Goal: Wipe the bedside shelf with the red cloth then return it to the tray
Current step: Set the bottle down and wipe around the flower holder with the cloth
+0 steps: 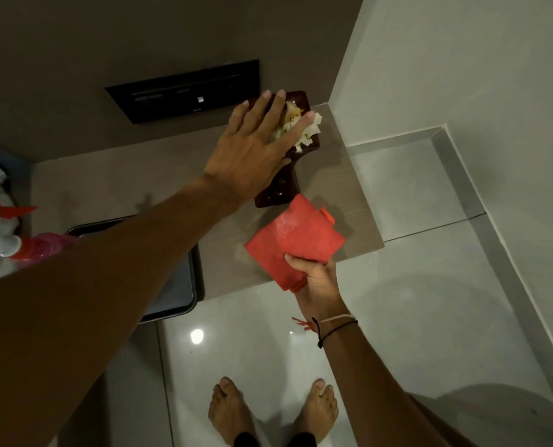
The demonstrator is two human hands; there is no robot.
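A folded red cloth (296, 241) lies flat on the front right part of the pale wooden bedside shelf (339, 175). My right hand (317, 279) grips its near edge from below the shelf's front rim. My left hand (255, 146) reaches across with fingers spread, hovering over or touching a dark brown dish (278, 191) of white and yellow flower pieces (304, 130) at the shelf's back. A dark metal tray (178, 285) sits left of the shelf, partly hidden by my left forearm.
A black switch panel (184, 91) is set in the wall behind the shelf. Spray bottles with red and pink parts (17, 243) stand at the far left. Glossy white floor tiles and my bare feet (275, 411) lie below.
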